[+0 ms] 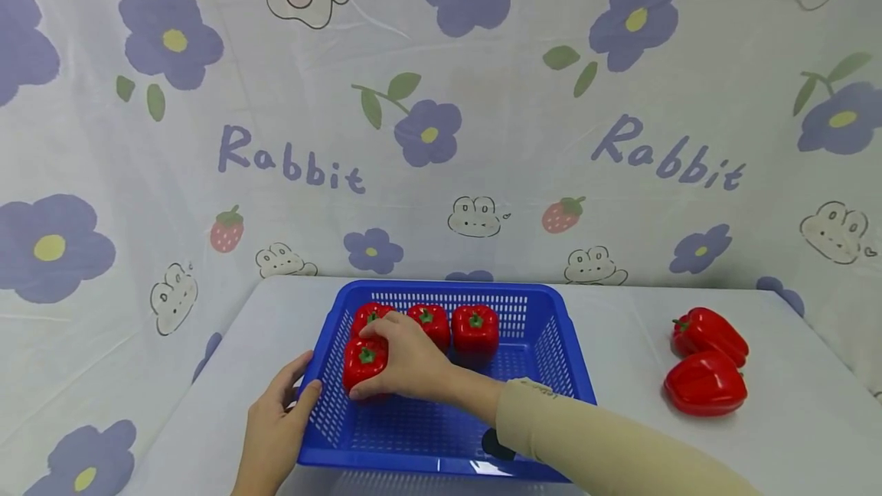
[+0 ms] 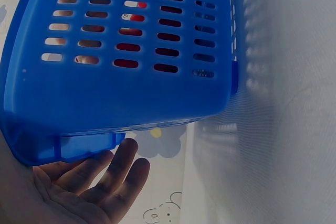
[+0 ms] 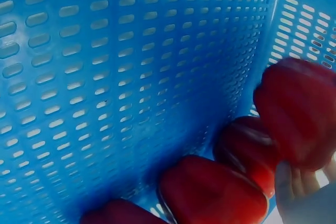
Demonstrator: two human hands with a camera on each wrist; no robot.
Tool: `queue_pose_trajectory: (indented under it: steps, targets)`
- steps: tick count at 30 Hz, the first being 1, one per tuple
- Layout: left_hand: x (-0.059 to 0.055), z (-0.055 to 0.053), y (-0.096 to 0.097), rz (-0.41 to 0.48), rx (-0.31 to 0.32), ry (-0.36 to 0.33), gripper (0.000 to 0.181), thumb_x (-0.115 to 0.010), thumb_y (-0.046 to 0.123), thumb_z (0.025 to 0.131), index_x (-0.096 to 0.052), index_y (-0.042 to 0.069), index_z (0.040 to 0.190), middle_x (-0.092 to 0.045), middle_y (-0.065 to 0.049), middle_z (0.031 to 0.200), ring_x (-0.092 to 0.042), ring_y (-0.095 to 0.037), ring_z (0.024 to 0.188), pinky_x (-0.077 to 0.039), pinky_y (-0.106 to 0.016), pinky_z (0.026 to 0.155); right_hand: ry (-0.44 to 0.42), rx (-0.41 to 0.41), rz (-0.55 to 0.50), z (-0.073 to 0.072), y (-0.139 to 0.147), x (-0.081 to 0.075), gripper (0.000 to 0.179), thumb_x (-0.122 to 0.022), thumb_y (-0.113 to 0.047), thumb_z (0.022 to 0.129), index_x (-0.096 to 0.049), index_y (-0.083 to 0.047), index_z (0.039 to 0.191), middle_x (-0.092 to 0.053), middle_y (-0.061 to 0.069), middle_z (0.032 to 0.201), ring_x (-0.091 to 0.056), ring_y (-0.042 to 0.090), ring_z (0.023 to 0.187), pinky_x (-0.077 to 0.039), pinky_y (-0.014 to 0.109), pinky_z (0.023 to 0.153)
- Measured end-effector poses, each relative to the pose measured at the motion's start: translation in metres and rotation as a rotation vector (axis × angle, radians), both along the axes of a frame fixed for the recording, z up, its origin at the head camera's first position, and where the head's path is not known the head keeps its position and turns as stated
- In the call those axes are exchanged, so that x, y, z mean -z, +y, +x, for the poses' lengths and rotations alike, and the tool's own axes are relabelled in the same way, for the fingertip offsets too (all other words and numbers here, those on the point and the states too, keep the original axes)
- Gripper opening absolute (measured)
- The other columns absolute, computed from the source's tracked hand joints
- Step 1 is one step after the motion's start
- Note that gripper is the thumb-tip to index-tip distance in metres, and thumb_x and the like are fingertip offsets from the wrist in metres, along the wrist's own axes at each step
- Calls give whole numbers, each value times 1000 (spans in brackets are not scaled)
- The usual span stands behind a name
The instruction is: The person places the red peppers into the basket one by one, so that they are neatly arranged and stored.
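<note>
A blue plastic basket (image 1: 413,468) with slotted walls stands on the white table, holding several red bell peppers. My right hand (image 1: 416,358) reaches in from the right and grips the front-left bell pepper (image 1: 364,362) with thumb and fingers. In the right wrist view that bell pepper (image 3: 299,111) is above the basket floor, close to the side wall. Behind it are a partly hidden bell pepper (image 1: 368,316), a middle one (image 1: 430,321) and a right one (image 1: 475,330). My left hand (image 1: 276,423) holds the basket's left rim; the left wrist view shows its fingers (image 2: 118,166) by the rim.
Two red bell peppers lie on the table right of the basket, a rear one (image 1: 713,337) and a front one (image 1: 706,385). A patterned cloth (image 1: 413,213) hangs behind the table. A black oval piece (image 1: 494,445) shows at the basket's front, beside my right sleeve.
</note>
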State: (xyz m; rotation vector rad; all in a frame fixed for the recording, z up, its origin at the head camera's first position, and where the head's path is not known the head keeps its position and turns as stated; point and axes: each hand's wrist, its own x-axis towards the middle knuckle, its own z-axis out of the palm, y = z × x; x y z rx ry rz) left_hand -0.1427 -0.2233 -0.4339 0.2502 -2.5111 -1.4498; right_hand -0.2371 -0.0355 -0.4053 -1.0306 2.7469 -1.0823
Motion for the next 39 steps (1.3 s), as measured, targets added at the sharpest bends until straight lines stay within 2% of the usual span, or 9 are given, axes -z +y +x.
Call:
queue_pose_trajectory:
  steps: [3,9,15,18,26,34,39]
  targets:
    - [0,0,0,0,-4,-3,49,-56,27,101,-46,9,146,-50,-19,142,-61,-37,113,-50,-48,90,-38,-21,18,1,0,2,71,-89,-45,67,-65,-12,125,-61,-3,116,-54,13,107,-55,30,81]
    - [1,0,-1,7,-6,-15,51,-57,30,101,-46,11,147,-48,-18,144,-60,-38,114,-50,-48,90,-95,-2,42,1,1,6,72,-90,-39,69,-63,-8,128,-62,1,120,-55,17,111,-55,36,86]
    - [0,0,1,16,-16,-16,51,-57,30,100,-46,11,146,-49,-17,144,-60,-38,114,-51,-48,88,-173,-118,62,-4,6,1,71,-88,-17,68,-61,-6,132,-61,2,122,-56,15,108,-55,32,84]
    - [-1,1,1,16,-14,-17,51,-57,29,100,-46,11,146,-48,-18,144,-60,-39,115,-51,-48,87,-207,-137,50,-5,9,1,72,-90,-16,67,-61,-7,132,-62,0,122,-56,15,109,-54,32,85]
    - [-1,1,2,10,-15,-38,51,-57,27,101,-45,11,147,-47,-18,145,-59,-40,116,-52,-48,87,-145,-41,0,-4,10,4,72,-93,-28,66,-63,-8,128,-63,-2,123,-55,17,117,-50,34,94]
    - [0,0,1,2,-13,-36,51,-56,29,101,-45,11,147,-47,-18,145,-59,-39,116,-51,-48,88,-157,-92,-42,-2,9,2,66,-91,-26,69,-64,-10,127,-63,-3,121,-56,12,110,-51,29,90]
    - [0,0,1,-2,-16,-36,51,-57,29,101,-45,11,147,-47,-18,145,-58,-40,116,-51,-49,88,-111,-29,-58,-2,8,5,65,-91,-30,69,-65,-8,125,-65,-2,119,-57,13,109,-51,32,92]
